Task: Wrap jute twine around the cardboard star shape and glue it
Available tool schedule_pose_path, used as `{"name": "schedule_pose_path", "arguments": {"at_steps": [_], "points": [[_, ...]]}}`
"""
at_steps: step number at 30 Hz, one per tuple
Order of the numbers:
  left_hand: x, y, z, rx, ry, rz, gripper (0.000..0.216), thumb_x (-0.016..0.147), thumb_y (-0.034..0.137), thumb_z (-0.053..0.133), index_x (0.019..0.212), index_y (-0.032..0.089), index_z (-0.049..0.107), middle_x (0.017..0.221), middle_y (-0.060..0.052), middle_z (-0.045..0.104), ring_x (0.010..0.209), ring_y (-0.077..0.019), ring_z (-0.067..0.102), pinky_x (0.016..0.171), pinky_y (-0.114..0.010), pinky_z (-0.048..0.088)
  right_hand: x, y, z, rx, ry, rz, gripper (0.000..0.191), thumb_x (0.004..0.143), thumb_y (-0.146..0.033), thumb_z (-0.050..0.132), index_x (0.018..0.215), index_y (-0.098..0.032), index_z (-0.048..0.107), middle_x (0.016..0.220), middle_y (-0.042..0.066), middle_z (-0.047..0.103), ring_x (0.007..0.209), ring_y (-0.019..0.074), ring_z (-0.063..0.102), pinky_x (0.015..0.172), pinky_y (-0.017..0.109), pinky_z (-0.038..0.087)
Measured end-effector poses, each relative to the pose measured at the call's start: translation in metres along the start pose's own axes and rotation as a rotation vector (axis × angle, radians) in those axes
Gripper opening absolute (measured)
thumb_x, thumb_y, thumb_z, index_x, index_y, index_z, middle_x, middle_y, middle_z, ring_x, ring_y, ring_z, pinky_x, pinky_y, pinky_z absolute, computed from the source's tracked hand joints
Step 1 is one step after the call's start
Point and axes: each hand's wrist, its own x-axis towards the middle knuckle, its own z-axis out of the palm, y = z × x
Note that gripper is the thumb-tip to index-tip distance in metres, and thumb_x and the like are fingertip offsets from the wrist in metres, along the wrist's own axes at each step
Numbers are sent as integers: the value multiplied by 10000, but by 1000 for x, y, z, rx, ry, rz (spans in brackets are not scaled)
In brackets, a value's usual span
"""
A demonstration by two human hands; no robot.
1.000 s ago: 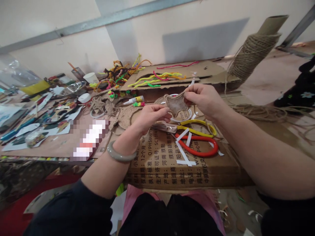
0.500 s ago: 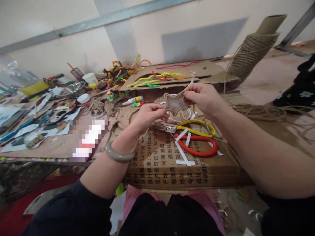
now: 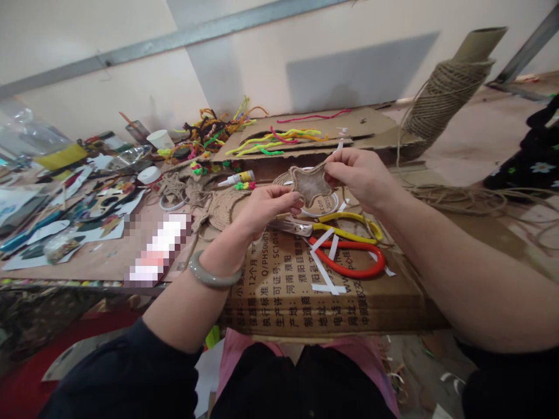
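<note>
Between my two hands is a star shape edged with twine, held up above a flat cardboard box. My left hand pinches its lower left edge between thumb and fingers. At its upper right point, my right hand is closed on the edge, and a small white tip sticks up from those fingers. Scissors with one yellow and one red handle lie on the box just below, among white paper strips. A white ring lies partly hidden behind the star.
A tall cone of twine leans at the back right, its loose strands trailing over the surface. Coiled twine pieces and a glue tube lie left of centre. Coloured cords rest on cardboard behind. Paints and papers cover the left side.
My left hand has shifted very slightly right along the star's edge. Otherwise the hands, star and scissors look the same.
</note>
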Motion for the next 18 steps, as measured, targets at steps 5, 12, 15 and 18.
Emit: {"name": "schedule_pose_path", "arguments": {"at_steps": [5, 12, 15, 18], "points": [[2, -6, 3, -69, -11, -34, 137, 735, 236, 738, 765, 136, 650, 700, -10, 694, 659, -90, 651, 707, -236, 478, -2, -2, 2, 32, 11, -5, 273, 756, 28, 557, 579, -178, 576, 496, -39, 540, 461, 56, 454, 482, 209, 374], [2, -6, 5, -62, -9, -63, 104, 758, 216, 703, 779, 148, 627, 676, -18, 698, 593, -86, 616, 615, -224, 436, -3, -2, 4, 28, 2, -5, 272, 759, 34, 538, 584, -171, 573, 508, -35, 549, 470, 52, 468, 494, 202, 394], [2, -7, 5, -40, -8, -51, 104, 764, 222, 698, 777, 153, 623, 668, -11, 696, 570, -75, 593, 609, -219, 425, -3, -2, 4, 38, 7, -2, 269, 752, 34, 533, 587, -173, 576, 503, -37, 547, 469, 54, 467, 490, 202, 397], [3, -7, 6, -23, 9, -21, 85, 768, 209, 683, 761, 153, 619, 670, -6, 691, 587, -74, 592, 658, -226, 446, -3, -1, 4, 48, 9, -6, 251, 744, 12, 552, 586, -182, 568, 501, -40, 537, 473, 59, 464, 485, 205, 392]]}}
